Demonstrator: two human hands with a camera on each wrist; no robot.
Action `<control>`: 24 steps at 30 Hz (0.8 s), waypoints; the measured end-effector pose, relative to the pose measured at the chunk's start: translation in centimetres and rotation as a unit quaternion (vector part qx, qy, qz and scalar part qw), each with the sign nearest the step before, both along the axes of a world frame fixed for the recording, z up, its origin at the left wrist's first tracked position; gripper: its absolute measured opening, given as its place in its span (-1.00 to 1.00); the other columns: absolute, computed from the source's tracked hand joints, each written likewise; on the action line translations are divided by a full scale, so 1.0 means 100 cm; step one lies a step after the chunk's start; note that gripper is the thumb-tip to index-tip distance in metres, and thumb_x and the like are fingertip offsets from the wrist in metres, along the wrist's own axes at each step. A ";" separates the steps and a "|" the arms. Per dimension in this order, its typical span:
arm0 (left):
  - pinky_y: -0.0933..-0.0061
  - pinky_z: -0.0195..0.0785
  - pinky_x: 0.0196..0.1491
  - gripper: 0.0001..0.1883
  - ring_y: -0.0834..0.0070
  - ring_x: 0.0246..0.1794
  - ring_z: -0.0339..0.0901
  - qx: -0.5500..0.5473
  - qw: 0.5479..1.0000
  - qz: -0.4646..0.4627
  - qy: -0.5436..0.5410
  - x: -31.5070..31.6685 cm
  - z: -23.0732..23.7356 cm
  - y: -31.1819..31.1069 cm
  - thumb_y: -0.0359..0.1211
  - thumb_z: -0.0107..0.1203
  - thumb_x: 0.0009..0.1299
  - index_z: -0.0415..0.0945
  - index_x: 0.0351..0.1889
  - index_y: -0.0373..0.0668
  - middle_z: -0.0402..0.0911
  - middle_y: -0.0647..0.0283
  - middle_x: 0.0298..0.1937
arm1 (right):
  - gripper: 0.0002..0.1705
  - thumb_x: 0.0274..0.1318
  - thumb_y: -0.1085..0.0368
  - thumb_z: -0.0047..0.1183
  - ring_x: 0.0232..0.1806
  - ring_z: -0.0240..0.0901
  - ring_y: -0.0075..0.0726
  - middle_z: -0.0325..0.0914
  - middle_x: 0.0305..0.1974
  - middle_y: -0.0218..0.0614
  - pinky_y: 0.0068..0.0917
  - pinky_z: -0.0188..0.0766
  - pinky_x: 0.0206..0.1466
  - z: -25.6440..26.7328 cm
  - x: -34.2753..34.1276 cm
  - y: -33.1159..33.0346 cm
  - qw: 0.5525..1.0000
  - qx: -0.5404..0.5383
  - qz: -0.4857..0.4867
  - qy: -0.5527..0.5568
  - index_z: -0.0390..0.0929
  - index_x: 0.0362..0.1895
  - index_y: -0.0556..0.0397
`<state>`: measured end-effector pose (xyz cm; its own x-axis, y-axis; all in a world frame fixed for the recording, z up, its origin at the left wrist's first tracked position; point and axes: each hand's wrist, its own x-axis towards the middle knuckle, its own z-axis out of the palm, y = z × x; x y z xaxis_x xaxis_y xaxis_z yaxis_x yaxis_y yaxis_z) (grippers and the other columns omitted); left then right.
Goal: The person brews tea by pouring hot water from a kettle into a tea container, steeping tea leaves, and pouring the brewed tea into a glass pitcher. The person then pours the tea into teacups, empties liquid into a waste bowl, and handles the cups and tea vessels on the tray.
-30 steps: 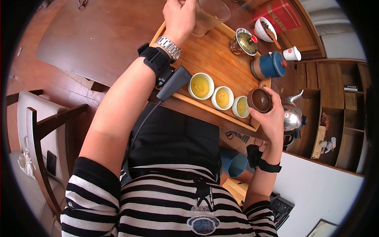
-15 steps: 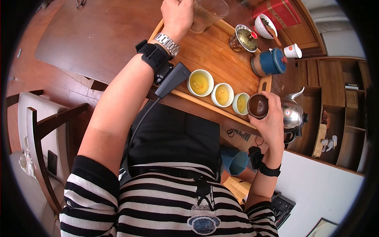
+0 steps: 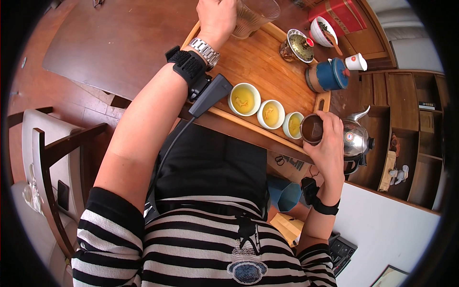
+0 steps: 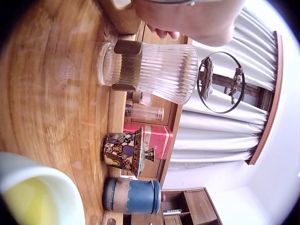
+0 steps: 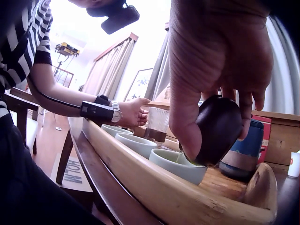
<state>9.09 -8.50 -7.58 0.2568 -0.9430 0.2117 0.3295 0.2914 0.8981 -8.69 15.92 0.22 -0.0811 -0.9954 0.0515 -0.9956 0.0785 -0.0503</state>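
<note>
My right hand [image 3: 325, 143] grips a dark brown cup [image 5: 216, 133] and holds it tipped over the rim of the rightmost white cup [image 5: 176, 165]. A thin stream of liquid runs down between them in the right wrist view. In the head view, that cup and two larger white cups [image 3: 258, 106] stand in a row, with yellow liquid inside. My left hand [image 3: 217, 21] is beside a ribbed glass vessel [image 4: 164, 70] with a brown band; its fingers are loosely curled, apart from the glass in the left wrist view.
The wooden tray [image 3: 258, 62] has raised edges. On its far right side are a patterned lidded bowl [image 3: 299, 48] and a blue canister [image 3: 330, 75]. Beyond are a white bowl of leaves [image 3: 321, 31], a red box [image 3: 339, 19], a paper cup [image 3: 356, 62] and a steel kettle [image 3: 351, 138].
My right hand has come slightly toward my body, and the brown cup has tipped further toward the rightmost white cup. The left hand stays almost where it was.
</note>
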 end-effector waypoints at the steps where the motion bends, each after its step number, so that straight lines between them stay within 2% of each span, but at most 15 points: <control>1: 0.64 0.18 -0.53 -0.65 0.68 -0.61 0.29 0.000 1.000 0.000 0.000 0.000 0.000 0.000 -0.15 0.06 0.33 0.35 -0.48 -0.25 0.40 0.34 -0.62 | -0.26 -0.53 0.51 0.21 0.02 0.23 0.06 0.30 -0.08 -0.09 -0.10 0.04 0.24 -0.001 -0.001 0.000 1.000 -0.003 0.000 -0.004 0.34 -0.02 0.13; 3: 0.64 0.18 -0.54 -0.65 0.68 -0.61 0.29 0.013 1.000 0.005 -0.018 0.001 0.001 0.001 -0.14 0.06 0.33 0.35 -0.48 -0.25 0.41 0.34 -0.62 | -0.26 -0.53 0.51 0.22 0.03 0.23 0.06 0.30 -0.08 -0.08 -0.13 0.06 0.24 -0.001 -0.001 0.000 1.000 -0.005 0.000 -0.008 0.34 -0.02 0.13; 5: 0.64 0.18 -0.54 -0.65 0.68 -0.61 0.29 0.019 1.000 0.001 -0.013 0.001 0.003 0.002 -0.14 0.06 0.33 0.35 -0.49 -0.25 0.41 0.34 -0.63 | -0.28 -0.50 0.49 0.22 0.00 0.27 0.05 0.30 -0.08 -0.07 -0.21 0.19 0.15 -0.001 -0.001 0.000 1.000 -0.010 -0.007 -0.022 0.34 -0.02 0.14; 6: 0.64 0.18 -0.54 -0.64 0.68 -0.62 0.29 0.024 1.000 -0.002 -0.008 0.001 0.003 0.002 -0.14 0.06 0.33 0.35 -0.49 -0.25 0.41 0.34 -0.63 | -0.28 -0.50 0.49 0.22 0.00 0.27 0.05 0.30 -0.08 -0.07 -0.21 0.19 0.15 -0.001 0.000 0.000 1.000 -0.010 -0.007 -0.022 0.34 -0.02 0.14; 8: 0.64 0.18 -0.54 -0.64 0.68 -0.62 0.28 0.019 1.000 0.004 -0.015 0.001 0.003 0.002 -0.14 0.06 0.32 0.35 -0.50 -0.25 0.40 0.34 -0.63 | -0.29 -0.47 0.45 0.24 -0.04 0.33 0.02 0.32 -0.08 -0.07 -0.29 0.30 0.04 -0.001 0.001 -0.001 0.990 -0.012 -0.038 -0.134 0.34 -0.02 0.15; 11: 0.64 0.18 -0.54 -0.64 0.68 -0.62 0.29 0.016 1.000 0.003 -0.012 0.001 0.003 0.001 -0.14 0.06 0.32 0.35 -0.50 -0.25 0.40 0.33 -0.64 | -0.31 -0.44 0.41 0.24 -0.06 0.38 -0.02 0.34 -0.08 -0.09 -0.31 0.35 -0.02 -0.002 0.002 -0.005 0.985 -0.013 -0.025 -0.169 0.33 -0.02 0.16; 17: 0.63 0.18 -0.55 -0.64 0.68 -0.62 0.29 0.015 1.000 0.009 -0.007 0.000 0.002 0.001 -0.14 0.07 0.32 0.35 -0.51 -0.26 0.41 0.33 -0.64 | -0.30 -0.42 0.39 0.23 -0.04 0.35 -0.01 0.33 -0.09 -0.09 -0.30 0.31 0.02 0.001 0.022 -0.015 0.978 0.000 -0.012 -0.210 0.30 -0.01 0.14; 20: 0.63 0.17 -0.56 -0.64 0.69 -0.63 0.28 0.015 1.000 0.009 -0.006 0.000 0.002 0.002 -0.14 0.07 0.32 0.34 -0.51 -0.25 0.41 0.33 -0.64 | -0.29 -0.42 0.42 0.21 0.00 0.29 0.02 0.31 -0.07 -0.07 -0.28 0.26 0.07 -0.003 0.030 -0.020 0.989 -0.006 0.019 -0.148 0.29 0.00 0.13; 21: 0.63 0.16 -0.57 -0.64 0.69 -0.63 0.28 0.014 1.000 0.018 -0.018 0.000 0.003 0.002 -0.15 0.07 0.32 0.34 -0.52 -0.25 0.40 0.34 -0.64 | -0.29 -0.44 0.45 0.20 0.03 0.23 0.02 0.29 -0.06 -0.09 -0.19 0.15 0.18 -0.003 0.033 -0.020 0.991 -0.007 0.027 -0.129 0.30 0.00 0.12; 22: 0.63 0.16 -0.57 -0.64 0.69 -0.63 0.28 0.014 1.000 0.019 -0.018 0.000 0.003 0.002 -0.15 0.07 0.32 0.34 -0.52 -0.25 0.40 0.34 -0.64 | -0.29 -0.44 0.45 0.20 0.03 0.23 0.02 0.29 -0.06 -0.09 -0.19 0.15 0.18 -0.002 0.036 -0.021 0.991 -0.007 0.028 -0.129 0.30 0.00 0.12; 24: 0.63 0.16 -0.57 -0.64 0.69 -0.64 0.28 0.020 1.000 0.002 -0.004 0.001 0.003 0.002 -0.14 0.07 0.32 0.34 -0.52 -0.25 0.40 0.34 -0.65 | -0.28 -0.47 0.49 0.19 0.03 0.22 -0.02 0.28 -0.06 -0.12 -0.07 0.03 0.26 -0.001 0.040 -0.023 0.996 -0.004 0.087 -0.024 0.31 0.00 0.10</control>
